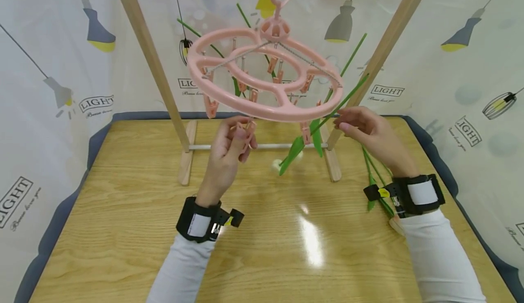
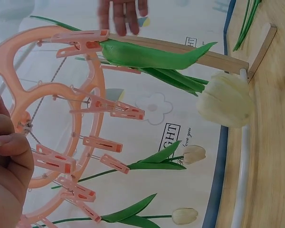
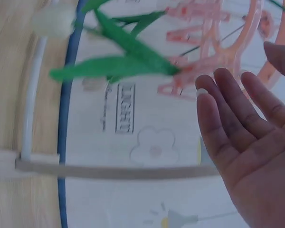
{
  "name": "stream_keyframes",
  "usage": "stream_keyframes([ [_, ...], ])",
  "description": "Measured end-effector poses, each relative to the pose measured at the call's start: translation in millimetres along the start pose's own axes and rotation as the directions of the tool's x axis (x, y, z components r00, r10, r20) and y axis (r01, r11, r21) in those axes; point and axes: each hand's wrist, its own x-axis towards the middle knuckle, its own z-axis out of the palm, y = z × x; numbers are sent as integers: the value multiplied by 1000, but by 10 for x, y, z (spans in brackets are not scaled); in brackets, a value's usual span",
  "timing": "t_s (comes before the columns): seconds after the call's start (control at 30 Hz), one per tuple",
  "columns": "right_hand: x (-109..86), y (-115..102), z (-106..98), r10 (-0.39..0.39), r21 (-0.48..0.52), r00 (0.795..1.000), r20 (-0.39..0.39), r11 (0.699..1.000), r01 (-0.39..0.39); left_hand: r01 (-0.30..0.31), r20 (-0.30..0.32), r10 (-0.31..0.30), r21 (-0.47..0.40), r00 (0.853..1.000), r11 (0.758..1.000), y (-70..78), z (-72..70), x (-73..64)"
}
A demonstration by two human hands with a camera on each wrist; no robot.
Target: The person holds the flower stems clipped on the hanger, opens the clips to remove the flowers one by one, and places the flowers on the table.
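In the head view, a pink round hanging dryer (image 1: 262, 112) with clothespins hangs at chest height. My left hand (image 1: 223, 155) pinches a pink clothespin (image 1: 248, 134) below its near rim. Fingers of that hand show curled at the edge of the left wrist view. A white tulip (image 2: 225, 99) hangs head down from a clip (image 2: 80, 40) at the rim, its green leaves beside the clip. Right by the rim, my right hand (image 1: 370, 132) has its fingers (image 3: 232, 102) loosely extended, palm bare, close to the tulip's stem (image 1: 348, 96).
A wooden stand with upright posts (image 1: 153, 62) and a white crossbar (image 1: 262, 146) frames the dryer. Other white tulips (image 2: 194, 155) hang clipped at the back. More green stems (image 1: 374, 171) lie on the table (image 1: 123, 230) under the right forearm. A printed curtain surrounds the table.
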Motion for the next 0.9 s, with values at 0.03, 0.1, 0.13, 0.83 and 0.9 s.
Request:
stream_keyframes([
  [0.03, 13, -50, 21, -3, 40, 1000, 27, 999, 1, 2, 1, -2, -5, 1000, 1000, 4, 1, -2],
  [0.1, 37, -131, 69, 0, 88, 997, 80, 996, -7, 6, 7, -5, -15, 1000, 1000, 7, 5, -6],
  [0.13, 50, -162, 94, 2, 99, 994, 106, 995, -13, 5, 10, -5, -16, 1000, 1000, 8, 6, -7],
  [0.83, 157, -348, 488, -118, -17, 983, 141, 992, 121, 114, 53, -113, -10, 992, 993, -19, 16, -31],
  [0.9, 150, -369, 506, -116, -26, 983, 140, 992, 121, 159, 86, -159, 2, 984, 987, -34, 25, -39],
])
